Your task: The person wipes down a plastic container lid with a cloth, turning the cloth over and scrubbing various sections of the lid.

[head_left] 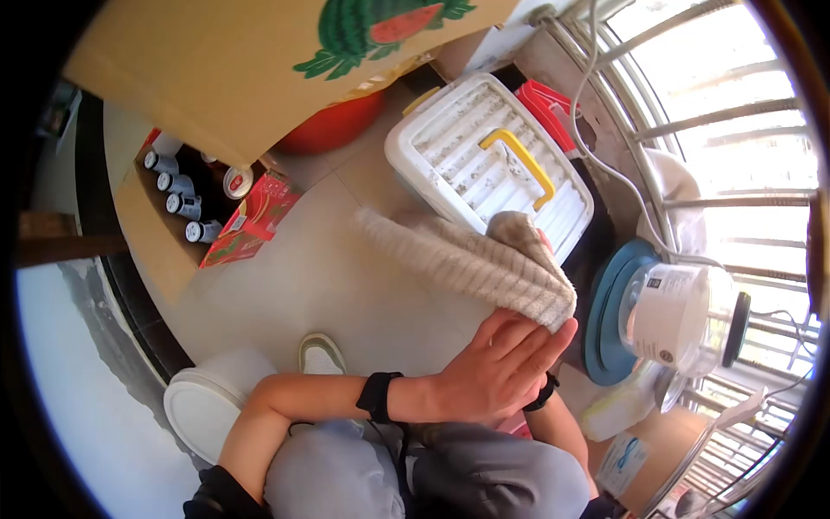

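Observation:
A beige striped cloth [467, 266], folded and blurred at its left end, hangs in the air in front of the white storage box. My left hand [484, 374] reaches across from the left, its fingers stretched out and slightly apart against the lower edge of the cloth. Behind it, my right hand [545, 241] is mostly hidden by the left hand and the cloth; a bit of finger shows at the cloth's upper edge, and the hand appears closed on it. The white storage box [415, 143] has a dirty ribbed lid and a yellow handle [527, 164].
A cardboard box with a watermelon print [207, 69] looms at upper left over a red basin [333, 125]. A red carton [259, 216] holds bottles and cans. A white bucket [203, 406], a clear jar [670, 316] on blue lids [605, 320] and window bars [735, 117] surround the floor.

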A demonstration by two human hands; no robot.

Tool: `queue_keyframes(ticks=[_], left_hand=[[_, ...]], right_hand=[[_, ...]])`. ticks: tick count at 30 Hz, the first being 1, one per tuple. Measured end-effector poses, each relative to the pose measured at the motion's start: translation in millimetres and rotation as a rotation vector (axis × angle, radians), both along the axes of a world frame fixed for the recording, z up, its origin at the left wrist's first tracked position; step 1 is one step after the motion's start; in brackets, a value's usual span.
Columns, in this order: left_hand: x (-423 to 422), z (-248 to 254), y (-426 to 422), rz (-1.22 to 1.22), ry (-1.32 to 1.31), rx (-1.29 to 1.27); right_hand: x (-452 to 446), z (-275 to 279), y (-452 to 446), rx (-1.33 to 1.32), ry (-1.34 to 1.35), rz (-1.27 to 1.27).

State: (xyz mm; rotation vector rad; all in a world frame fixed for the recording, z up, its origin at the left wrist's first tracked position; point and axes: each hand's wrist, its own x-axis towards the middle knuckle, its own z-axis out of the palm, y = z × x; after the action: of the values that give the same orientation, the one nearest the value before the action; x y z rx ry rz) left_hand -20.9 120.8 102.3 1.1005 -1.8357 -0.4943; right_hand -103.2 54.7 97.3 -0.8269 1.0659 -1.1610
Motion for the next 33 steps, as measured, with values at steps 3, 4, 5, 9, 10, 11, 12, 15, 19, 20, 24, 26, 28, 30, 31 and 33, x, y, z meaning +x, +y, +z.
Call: queue_keyframes(ticks=[3, 4, 5, 9, 10, 11, 12, 15, 19, 20, 24, 26, 28, 30, 31, 33], left_hand=[[-0.8, 10.0, 9.1, 0.003, -0.099, 0.0], [1.0, 13.5, 10.6, 0.007, -0.147, 0.001], [2.0, 15.0, 11.1, 0.015, -0.194, 0.003], [3.8, 16.1, 0.7, -0.153, -0.186, -0.013], [5.7, 21.3, -3.5, -0.16, -0.14, -0.032], [7.6, 24.0, -7.3, -0.167, -0.094, -0.052], [11.1, 23.5, -9.0, -0.158, 0.02, -0.057], [36.1, 11.4, -20.1, -0.045, 0.305, -0.075], [63.3, -47.6, -56.4, 0.306, 0.648, 0.328], [63.5, -63.6, -66.1, 0.37, 0.814, 0.471], [63.2, -105.1, -80.8, 0.405, 0.979, 0.692], [61.6, -106.3, -84.3, 0.398, 1.068, 0.784], [62.9, -108.4, -88.9, 0.352, 1.145, 0.856], [67.1, -112.3, -90.5, 0.27, 1.216, 0.918], [67.5, -116.8, -90.7, 0.266, 1.239, 0.905], [66.1, -125.7, -93.2, 0.252, 1.283, 0.871]], right_hand=[[7.9, 22.2, 5.8, 0.039, -0.057, 0.018], [6.4, 18.0, 5.4, -0.01, -0.008, 0.011], [4.4, 12.3, 5.4, -0.056, 0.043, 0.008], [-7.0, -7.1, 7.4, -0.22, 0.269, 0.023], [-15.2, -7.5, 3.6, -0.185, 0.279, 0.007], [-19.7, -4.3, 1.5, -0.149, 0.28, -0.025], [-22.6, 2.3, -0.6, -0.112, 0.281, -0.057], [-33.5, 5.5, -16.6, -0.063, 0.148, -0.267], [-49.3, 52.1, -44.8, -0.235, 0.244, -0.436], [-44.6, 68.3, -47.2, -0.304, 0.312, -0.448], [-43.1, 57.4, -78.5, -0.714, 1.173, -0.21], [-25.0, 22.4, -96.5, -0.676, 1.023, -0.079], [-11.6, -1.5, -100.4, -0.537, 0.928, 0.047], [-4.0, -22.4, -107.1, -0.517, 0.926, 0.09], [-0.7, -26.9, -110.0, -0.494, 0.961, 0.112], [2.2, -31.4, -117.3, -0.574, 1.085, 0.15]])
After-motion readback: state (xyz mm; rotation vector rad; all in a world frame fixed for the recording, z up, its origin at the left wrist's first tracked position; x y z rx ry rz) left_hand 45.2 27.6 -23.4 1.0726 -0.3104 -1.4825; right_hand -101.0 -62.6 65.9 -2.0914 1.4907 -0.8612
